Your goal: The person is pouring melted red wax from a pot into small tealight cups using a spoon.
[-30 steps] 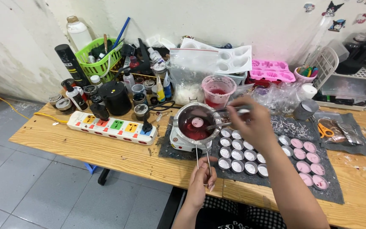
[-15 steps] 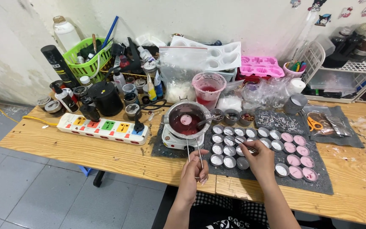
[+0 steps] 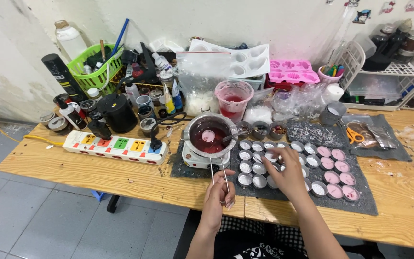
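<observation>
Hands: left hand (image 3: 219, 193) gripping tweezers (image 3: 219, 171) near table edge (image 3: 120, 188).

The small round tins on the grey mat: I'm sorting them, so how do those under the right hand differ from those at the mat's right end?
The tins under the right hand, such as the silver tins, show pale silvery insides; the pink tins at the right end show a pink filling. The silver tins lie beside the melting pot; the pink tins lie farthest from it. Both are small, round and on the grey mat.
</observation>
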